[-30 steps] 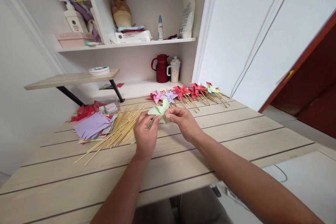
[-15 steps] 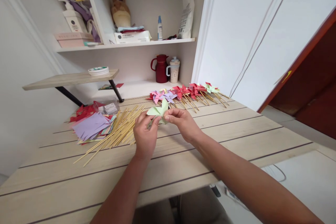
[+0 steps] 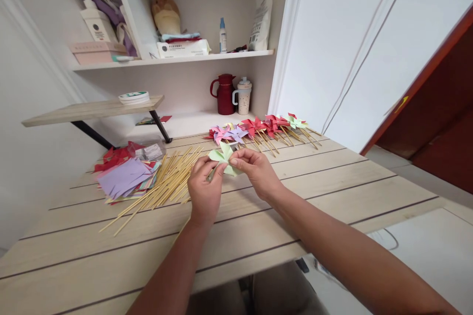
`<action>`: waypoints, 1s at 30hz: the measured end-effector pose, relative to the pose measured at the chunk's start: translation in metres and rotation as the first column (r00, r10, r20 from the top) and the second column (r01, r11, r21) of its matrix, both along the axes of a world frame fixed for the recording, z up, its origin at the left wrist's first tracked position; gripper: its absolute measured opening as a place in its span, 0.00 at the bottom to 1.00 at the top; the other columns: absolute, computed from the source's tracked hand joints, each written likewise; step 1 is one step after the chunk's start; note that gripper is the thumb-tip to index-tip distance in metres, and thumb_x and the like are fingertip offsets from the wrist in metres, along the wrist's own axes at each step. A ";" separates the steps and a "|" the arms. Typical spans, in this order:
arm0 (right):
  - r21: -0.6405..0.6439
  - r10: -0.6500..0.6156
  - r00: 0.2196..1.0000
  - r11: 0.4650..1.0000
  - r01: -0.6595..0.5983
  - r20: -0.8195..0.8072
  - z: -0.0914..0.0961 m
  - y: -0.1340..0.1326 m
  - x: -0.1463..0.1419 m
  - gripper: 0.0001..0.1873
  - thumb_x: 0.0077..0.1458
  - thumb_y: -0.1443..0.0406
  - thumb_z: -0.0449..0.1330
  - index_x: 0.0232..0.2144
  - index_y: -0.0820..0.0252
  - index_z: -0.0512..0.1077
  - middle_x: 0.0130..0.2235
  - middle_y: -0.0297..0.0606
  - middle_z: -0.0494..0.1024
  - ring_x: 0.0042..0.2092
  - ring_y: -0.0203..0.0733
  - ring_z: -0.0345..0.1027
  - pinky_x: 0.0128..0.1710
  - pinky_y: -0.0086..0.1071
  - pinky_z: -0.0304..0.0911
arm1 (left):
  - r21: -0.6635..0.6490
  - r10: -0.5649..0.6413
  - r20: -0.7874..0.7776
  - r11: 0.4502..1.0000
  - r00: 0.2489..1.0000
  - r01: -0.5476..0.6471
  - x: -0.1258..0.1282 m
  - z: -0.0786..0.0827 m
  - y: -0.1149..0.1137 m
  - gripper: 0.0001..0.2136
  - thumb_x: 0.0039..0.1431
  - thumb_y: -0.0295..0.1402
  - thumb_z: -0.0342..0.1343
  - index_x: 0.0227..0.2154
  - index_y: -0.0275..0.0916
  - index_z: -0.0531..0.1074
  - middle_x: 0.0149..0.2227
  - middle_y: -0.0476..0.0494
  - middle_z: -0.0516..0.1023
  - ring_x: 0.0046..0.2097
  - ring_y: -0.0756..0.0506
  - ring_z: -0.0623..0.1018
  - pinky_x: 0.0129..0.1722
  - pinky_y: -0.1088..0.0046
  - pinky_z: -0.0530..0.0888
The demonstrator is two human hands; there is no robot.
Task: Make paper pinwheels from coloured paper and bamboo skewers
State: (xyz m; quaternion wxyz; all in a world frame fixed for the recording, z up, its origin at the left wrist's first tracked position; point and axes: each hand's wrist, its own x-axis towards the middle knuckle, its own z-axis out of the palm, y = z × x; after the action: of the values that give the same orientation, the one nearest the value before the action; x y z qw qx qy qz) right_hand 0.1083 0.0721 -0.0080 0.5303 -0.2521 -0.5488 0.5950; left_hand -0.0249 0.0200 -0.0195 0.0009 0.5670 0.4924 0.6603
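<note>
A light green paper pinwheel point(image 3: 222, 153) with folded blades is held up above the middle of the table, between both hands. My left hand point(image 3: 205, 182) is closed on its left and lower side, thumb and fingers pinching the paper. From the right, my right hand point(image 3: 254, 170) pinches it near the centre with thumb and forefinger. The fingertips cover part of the paper, so its centre is hard to make out. Just left of my left hand lie many loose bamboo sticks point(image 3: 172, 177).
Finished pinwheels on sticks point(image 3: 254, 128) lie at the back right of the wooden table point(image 3: 281, 236). Purple paper sheets point(image 3: 123, 177) and a clear plastic box point(image 3: 153, 150) are at the left. Behind stand a red jug point(image 3: 225, 94), a cup point(image 3: 244, 97) and a small raised shelf point(image 3: 88, 111).
The green pinwheel has turned slightly, showing more of its blades, and a lower blade now shows below the right fingers. Both hands keep their pinch. The view has shifted a little.
</note>
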 end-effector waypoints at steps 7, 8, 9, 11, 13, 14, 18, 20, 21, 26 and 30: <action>0.022 -0.033 0.996 0.999 0.032 0.077 -0.009 0.006 0.000 0.15 0.45 0.54 0.72 0.29 0.59 0.78 0.29 0.34 0.77 0.30 0.37 0.65 0.33 0.32 0.61 | -0.097 -0.048 0.131 0.993 0.990 0.061 0.002 -0.003 0.003 0.05 0.57 0.34 0.63 0.26 0.41 0.79 0.34 0.47 0.79 0.39 0.46 0.77 0.44 0.70 0.73; 0.046 -0.044 0.994 0.998 0.040 0.096 -0.010 0.007 0.000 0.14 0.46 0.54 0.71 0.29 0.59 0.78 0.29 0.34 0.77 0.31 0.37 0.65 0.33 0.32 0.61 | -0.113 -0.053 0.151 0.991 0.987 0.070 0.002 -0.004 0.004 0.05 0.56 0.34 0.63 0.26 0.41 0.79 0.34 0.47 0.78 0.39 0.46 0.77 0.44 0.70 0.72; 0.076 -0.057 0.992 0.996 0.049 0.116 -0.011 0.008 0.001 0.13 0.47 0.55 0.70 0.29 0.59 0.78 0.29 0.34 0.77 0.31 0.37 0.65 0.34 0.32 0.61 | -0.127 -0.058 0.173 0.989 0.983 0.080 0.002 -0.004 0.004 0.05 0.56 0.34 0.63 0.26 0.41 0.79 0.33 0.47 0.78 0.39 0.46 0.77 0.44 0.70 0.72; 0.140 -0.090 0.984 0.988 0.068 0.157 -0.013 0.009 0.003 0.11 0.50 0.56 0.68 0.29 0.58 0.78 0.29 0.33 0.76 0.32 0.37 0.65 0.35 0.32 0.60 | -0.150 -0.067 0.220 0.983 0.973 0.102 0.002 -0.007 0.006 0.05 0.55 0.34 0.64 0.26 0.41 0.79 0.33 0.47 0.78 0.38 0.46 0.77 0.43 0.71 0.72; 0.181 -0.117 0.976 0.980 0.084 0.182 -0.013 0.010 0.004 0.10 0.51 0.57 0.67 0.28 0.58 0.77 0.29 0.33 0.76 0.32 0.37 0.64 0.35 0.32 0.59 | -0.167 -0.079 0.272 0.978 0.959 0.128 0.003 -0.010 0.008 0.05 0.55 0.35 0.64 0.26 0.40 0.79 0.32 0.47 0.78 0.38 0.46 0.76 0.42 0.71 0.72; 0.180 -0.117 0.976 0.980 0.084 0.184 -0.013 0.010 0.004 0.10 0.51 0.58 0.67 0.27 0.58 0.77 0.28 0.33 0.75 0.32 0.37 0.64 0.35 0.32 0.59 | -0.173 -0.085 0.296 0.975 0.951 0.141 0.003 -0.012 0.008 0.05 0.54 0.35 0.64 0.27 0.40 0.79 0.32 0.47 0.78 0.37 0.46 0.76 0.42 0.71 0.72; 0.038 -0.039 0.994 0.999 0.035 0.106 -0.012 0.007 0.000 0.13 0.47 0.56 0.69 0.27 0.59 0.75 0.26 0.31 0.72 0.30 0.36 0.60 0.33 0.32 0.56 | -0.190 -0.094 0.372 0.966 0.923 0.174 0.002 -0.017 0.012 0.06 0.53 0.36 0.65 0.28 0.40 0.80 0.32 0.47 0.77 0.37 0.46 0.75 0.40 0.71 0.71; -0.043 -0.004 0.999 0.999 0.006 0.042 -0.013 0.004 -0.004 0.15 0.44 0.55 0.71 0.26 0.59 0.75 0.26 0.31 0.71 0.30 0.35 0.59 0.33 0.32 0.56 | -0.192 -0.085 0.397 0.966 0.914 0.173 -0.001 -0.018 0.014 0.06 0.54 0.37 0.65 0.29 0.39 0.80 0.32 0.47 0.78 0.37 0.46 0.75 0.40 0.71 0.71; -0.070 0.011 1.000 0.997 -0.009 0.016 -0.014 0.003 -0.006 0.16 0.43 0.55 0.72 0.25 0.59 0.75 0.26 0.31 0.71 0.31 0.36 0.59 0.34 0.32 0.56 | -0.192 -0.078 0.401 0.967 0.913 0.167 -0.002 -0.019 0.014 0.06 0.54 0.37 0.65 0.30 0.39 0.80 0.33 0.47 0.79 0.37 0.46 0.75 0.40 0.71 0.71; -0.166 0.071 0.994 0.982 -0.085 -0.087 -0.019 0.003 -0.009 0.18 0.39 0.54 0.75 0.24 0.60 0.76 0.27 0.32 0.73 0.33 0.37 0.61 0.39 0.33 0.58 | -0.187 -0.053 0.367 0.974 0.929 0.129 -0.009 -0.018 0.015 0.06 0.55 0.36 0.64 0.30 0.40 0.80 0.34 0.47 0.79 0.39 0.46 0.76 0.43 0.71 0.71; -0.216 0.058 0.989 0.973 -0.088 -0.137 -0.020 0.010 -0.006 0.18 0.38 0.54 0.75 0.24 0.59 0.77 0.32 0.36 0.77 0.36 0.40 0.64 0.42 0.36 0.60 | -0.200 -0.044 0.340 0.973 0.940 0.118 -0.011 -0.020 0.016 0.06 0.55 0.36 0.63 0.29 0.40 0.80 0.34 0.46 0.79 0.40 0.45 0.77 0.45 0.70 0.72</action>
State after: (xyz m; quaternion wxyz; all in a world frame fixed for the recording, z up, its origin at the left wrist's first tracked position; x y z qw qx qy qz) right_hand 0.1018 0.0818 -0.0281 0.5114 -0.2498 -0.4523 0.6867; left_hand -0.0359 0.0360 -0.0391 0.1735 0.4638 0.5306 0.6879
